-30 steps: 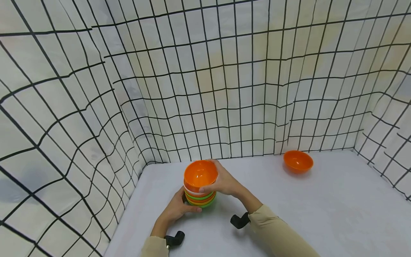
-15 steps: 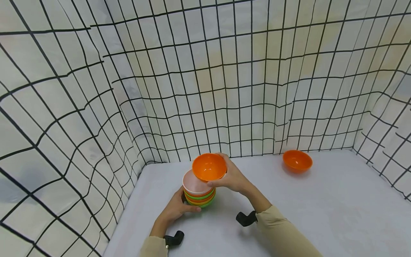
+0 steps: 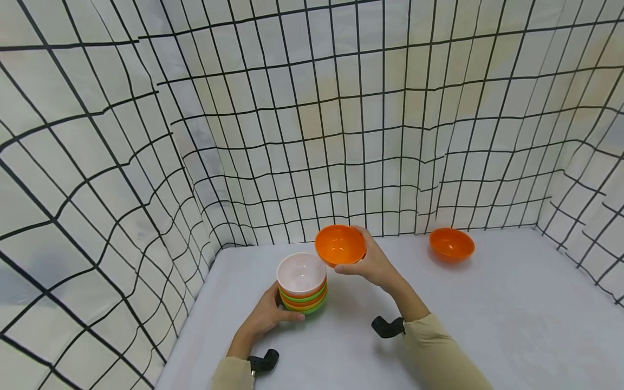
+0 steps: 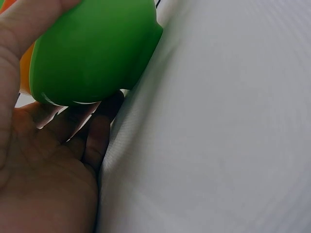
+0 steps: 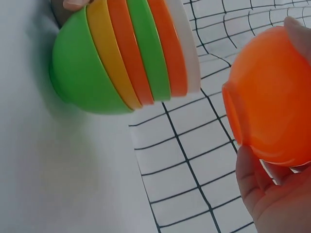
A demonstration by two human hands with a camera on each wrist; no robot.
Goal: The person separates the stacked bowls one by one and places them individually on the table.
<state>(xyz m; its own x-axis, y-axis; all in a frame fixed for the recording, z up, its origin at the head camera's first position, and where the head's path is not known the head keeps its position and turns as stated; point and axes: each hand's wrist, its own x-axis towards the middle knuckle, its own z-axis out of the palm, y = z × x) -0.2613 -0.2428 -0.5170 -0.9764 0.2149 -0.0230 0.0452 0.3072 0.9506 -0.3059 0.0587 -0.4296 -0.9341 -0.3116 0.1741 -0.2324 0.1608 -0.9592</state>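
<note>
My right hand [image 3: 374,265] holds an orange bowl [image 3: 340,246] in the air by its side, thumb at the front and fingers behind. Just left of it and lower, a stack of nested bowls [image 3: 303,302] stands on the table, with a white bowl [image 3: 298,273] uppermost. Orange, green and yellow rims show below the white one. My left hand [image 3: 267,314] grips the stack low on its left side. The left wrist view shows the green bottom bowl [image 4: 97,53] between thumb and fingers. In the right wrist view, a gap separates the held orange bowl [image 5: 272,97] from the stack.
Another orange bowl [image 3: 452,245] sits upright on the white-covered table [image 3: 507,314] at the back right. White walls with a black grid [image 3: 370,119] rise behind the table and on both sides. A black wrist device [image 3: 387,327] sits by each sleeve.
My right hand has lifted the orange bowl off the top of the stack and carried it to the right, uncovering the white bowl. The left hand stays on the stack.
</note>
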